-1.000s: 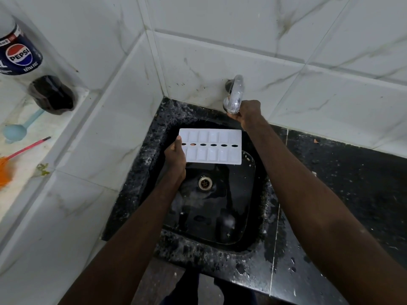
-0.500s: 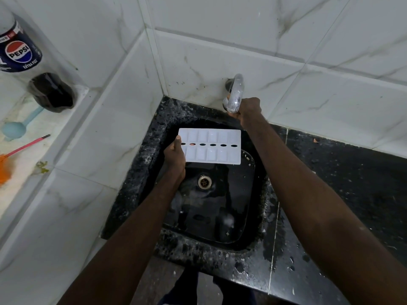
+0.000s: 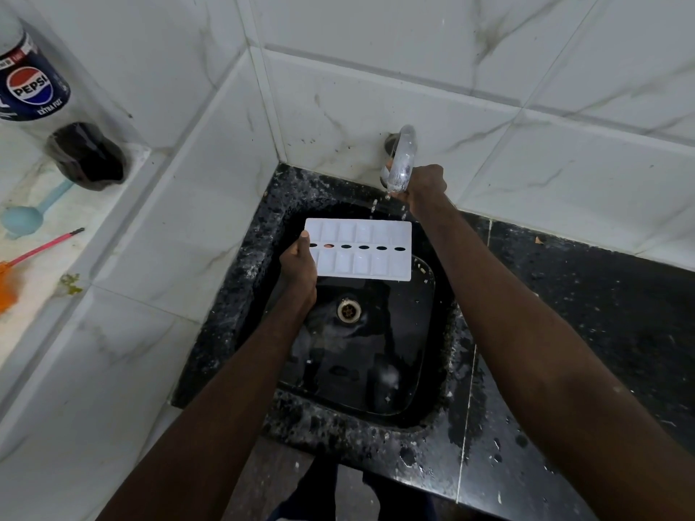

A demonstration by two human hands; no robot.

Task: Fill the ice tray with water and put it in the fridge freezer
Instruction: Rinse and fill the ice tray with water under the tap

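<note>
Centre frame, the left hand [image 3: 299, 268] pinches the left edge of the white ice tray [image 3: 361, 253], level over the black sink [image 3: 338, 419]. Whether its cells hold water cannot be told. Just above, the right hand [image 3: 425, 186] grips the tap [image 3: 400, 159], and drops are falling. Upper left, a Pepsi bottle [image 3: 34, 88] stands on a ledge.

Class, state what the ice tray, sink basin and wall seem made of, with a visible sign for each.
Ice tray: probably white plastic, matte; thin moulded cells. Sink basin: glossy black, perhaps ceramic or polished stone; reflects light. Wall: glazed tiles, marble-look grey veins, grout lines.
</note>
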